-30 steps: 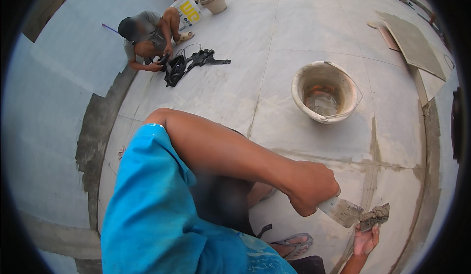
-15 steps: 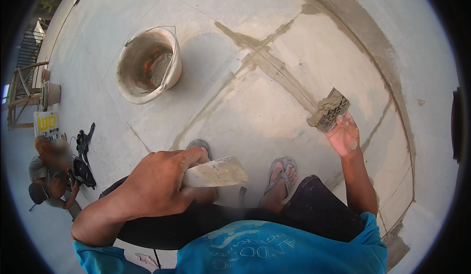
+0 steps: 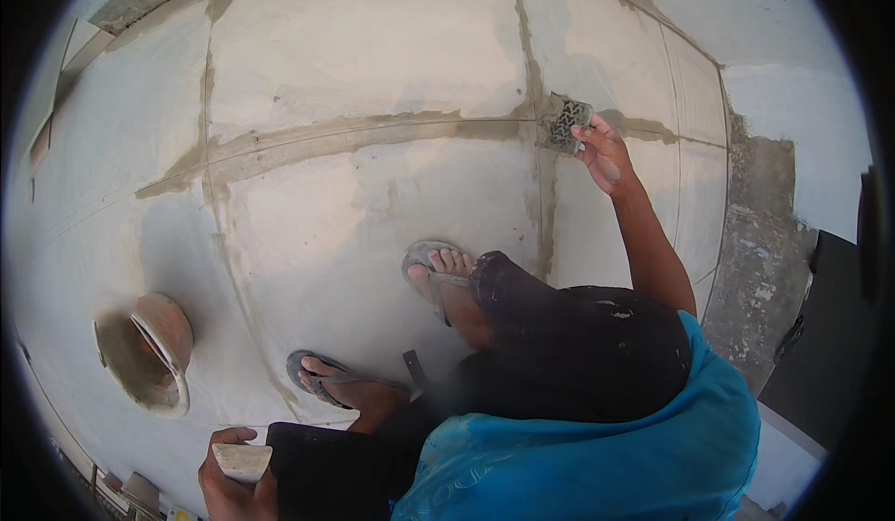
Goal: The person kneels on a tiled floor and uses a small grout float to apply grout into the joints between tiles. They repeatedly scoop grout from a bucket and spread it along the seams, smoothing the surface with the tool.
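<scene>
Down at the lower left, my left hand (image 3: 228,493) is closed on a scraper, whose pale, mortar-smeared blade (image 3: 242,461) shows above the fingers; its handle is hidden. My right arm reaches out to the far right. The fingers of my right hand (image 3: 606,155) pinch the edge of a flat scraper plate (image 3: 567,124) with a black zigzag pattern and grey mortar on it. That plate lies over the crossing of two mortar-smeared joints (image 3: 373,132) between large pale floor tiles (image 3: 373,46). I cannot tell how firmly it touches the floor.
A mortar-stained bucket (image 3: 172,335) stands at the left, with its handle across the rim. My sandalled feet (image 3: 447,274) are on the tiles in the middle. Rough grey cement (image 3: 760,232) borders the tiles at the right, beside a dark panel (image 3: 825,316).
My view has turned to the right, so the bucket now appears lower left. The patterned plate has come to the joint crossing, and less mortar shows on it. My left hand appears lower.
</scene>
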`<act>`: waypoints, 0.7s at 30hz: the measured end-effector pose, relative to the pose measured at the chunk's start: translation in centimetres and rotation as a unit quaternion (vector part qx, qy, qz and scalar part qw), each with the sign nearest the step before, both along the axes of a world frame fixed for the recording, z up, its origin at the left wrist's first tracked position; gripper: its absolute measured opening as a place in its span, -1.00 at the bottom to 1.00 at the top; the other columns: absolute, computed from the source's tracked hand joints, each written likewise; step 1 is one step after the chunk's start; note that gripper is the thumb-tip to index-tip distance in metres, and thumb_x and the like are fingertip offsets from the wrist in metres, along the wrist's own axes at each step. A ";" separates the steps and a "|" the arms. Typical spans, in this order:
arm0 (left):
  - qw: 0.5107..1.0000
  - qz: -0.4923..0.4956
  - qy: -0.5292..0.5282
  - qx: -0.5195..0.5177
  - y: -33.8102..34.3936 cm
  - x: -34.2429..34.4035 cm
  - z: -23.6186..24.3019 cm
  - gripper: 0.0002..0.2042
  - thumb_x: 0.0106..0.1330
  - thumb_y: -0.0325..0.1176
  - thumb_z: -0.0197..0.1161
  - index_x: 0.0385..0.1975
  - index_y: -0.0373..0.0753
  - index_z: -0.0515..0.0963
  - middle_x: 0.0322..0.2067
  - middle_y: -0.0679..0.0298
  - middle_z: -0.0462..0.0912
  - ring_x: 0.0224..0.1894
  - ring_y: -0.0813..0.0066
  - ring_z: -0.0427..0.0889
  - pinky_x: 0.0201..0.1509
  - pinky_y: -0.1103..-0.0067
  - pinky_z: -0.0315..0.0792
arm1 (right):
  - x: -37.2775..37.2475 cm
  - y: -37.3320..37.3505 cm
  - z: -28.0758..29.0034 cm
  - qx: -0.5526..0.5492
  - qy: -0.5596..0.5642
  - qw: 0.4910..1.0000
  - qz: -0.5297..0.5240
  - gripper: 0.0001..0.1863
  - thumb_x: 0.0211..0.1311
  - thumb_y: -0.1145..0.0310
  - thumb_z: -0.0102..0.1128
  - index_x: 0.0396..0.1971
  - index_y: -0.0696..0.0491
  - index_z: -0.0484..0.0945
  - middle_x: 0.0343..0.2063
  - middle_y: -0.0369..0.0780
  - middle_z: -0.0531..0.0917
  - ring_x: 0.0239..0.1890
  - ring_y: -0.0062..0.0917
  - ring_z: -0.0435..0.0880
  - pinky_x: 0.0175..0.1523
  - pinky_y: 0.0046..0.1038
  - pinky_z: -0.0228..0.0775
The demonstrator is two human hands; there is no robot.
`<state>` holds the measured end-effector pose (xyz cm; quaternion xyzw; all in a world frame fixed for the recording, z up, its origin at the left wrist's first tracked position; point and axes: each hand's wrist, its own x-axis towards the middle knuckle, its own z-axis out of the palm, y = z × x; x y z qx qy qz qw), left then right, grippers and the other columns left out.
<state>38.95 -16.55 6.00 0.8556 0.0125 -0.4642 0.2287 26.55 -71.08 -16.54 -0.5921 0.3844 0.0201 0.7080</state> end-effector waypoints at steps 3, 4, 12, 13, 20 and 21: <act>0.999 -0.001 -0.009 0.034 -0.2 0.9 -0.8 -0.64 0.15 -0.50 0.23 -0.03 -0.48 0.45 -0.24 -0.04 0.64 -0.21 0.23 0.62 -0.05 0.46 0.45 | -1.0 -0.5 -2.4 -0.066 0.050 0.996 -0.045 -0.52 0.21 0.35 0.21 0.12 0.18 0.40 -0.06 -0.26 0.61 -0.03 -0.53 0.57 0.05 -0.40 0.39; 0.998 -0.013 -0.025 0.056 -0.3 1.1 -1.1 -0.63 0.16 -0.49 0.25 -0.03 -0.49 0.44 -0.29 -0.03 0.65 -0.26 0.26 0.62 -0.11 0.46 0.45 | -1.3 -0.9 -3.7 -0.107 0.046 0.992 -0.039 -0.52 0.20 0.33 0.22 0.11 0.18 0.42 -0.07 -0.25 0.62 -0.05 -0.53 0.58 0.04 -0.42 0.39; 0.998 -0.005 -0.025 0.063 0.4 1.0 -1.8 -0.60 0.17 -0.45 0.29 -0.03 -0.53 0.43 -0.38 -0.05 0.65 -0.37 0.28 0.59 -0.22 0.43 0.45 | 1.6 0.1 -7.6 -0.464 0.114 0.875 0.083 -0.62 0.12 0.31 0.23 -0.04 0.11 0.57 -0.23 -0.07 0.69 -0.18 -0.34 0.68 0.00 -0.39 0.43; 0.998 0.003 -0.034 0.051 0.2 0.8 -1.8 -0.60 0.17 -0.45 0.29 -0.04 -0.53 0.43 -0.38 -0.05 0.65 -0.36 0.28 0.59 -0.22 0.43 0.45 | 1.7 0.2 -7.7 -0.492 0.116 0.857 0.102 -0.62 0.12 0.32 0.22 -0.04 0.10 0.57 -0.22 -0.07 0.69 -0.16 -0.32 0.67 0.00 -0.37 0.43; 0.995 -0.028 -0.043 0.088 -0.4 0.3 -1.0 -0.62 0.18 -0.42 0.29 -0.07 -0.54 0.44 -0.37 -0.05 0.65 -0.36 0.24 0.59 -0.21 0.41 0.45 | 1.3 2.0 -10.2 -0.701 -0.011 0.692 0.176 -0.67 0.14 0.37 0.13 -0.06 0.01 0.60 -0.12 -0.13 0.65 -0.06 -0.27 0.60 -0.01 -0.27 0.44; 0.995 -0.029 -0.038 0.090 0.1 0.3 -1.2 -0.61 0.18 -0.41 0.29 -0.07 -0.54 0.44 -0.37 -0.06 0.65 -0.36 0.23 0.60 -0.21 0.40 0.45 | 1.3 2.0 -10.7 -0.738 -0.053 0.647 0.186 -0.67 0.15 0.38 0.12 -0.06 0.00 0.60 -0.11 -0.13 0.65 -0.05 -0.27 0.59 -0.01 -0.26 0.44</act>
